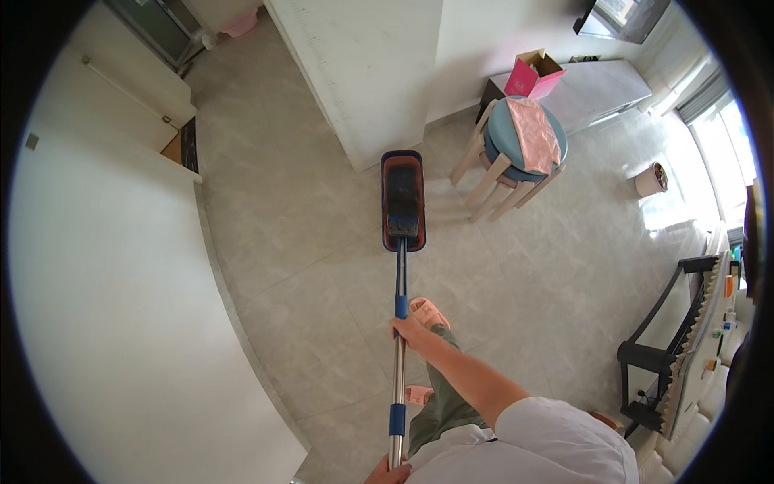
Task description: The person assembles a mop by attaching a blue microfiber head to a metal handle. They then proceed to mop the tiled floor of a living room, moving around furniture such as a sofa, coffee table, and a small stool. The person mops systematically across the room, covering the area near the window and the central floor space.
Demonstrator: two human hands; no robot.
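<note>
My right hand (408,330) grips the upright metal pole (399,369) of a mop just below its blue plastic joint. Farther down in the picture, my left hand (388,472) is closed around the same pole, partly cut off by the bottom edge. A blue fork-like frame (401,266) joins the pole to a dark mop head (403,225), which sits in a long, narrow bucket (384,199) with a blue rim and orange-red inner wall. The bucket stands on the grey tiled floor, near a white wall's corner. Dark material fills its inside; details are unclear.
Right of the bucket stand stacked stools (499,130) with a pink cloth (535,136) on top. Behind is a low cabinet (595,91) with an open pink box (532,78). A potted plant (651,180) and black-framed furniture (647,357) are at right; a white wall (121,272) at left.
</note>
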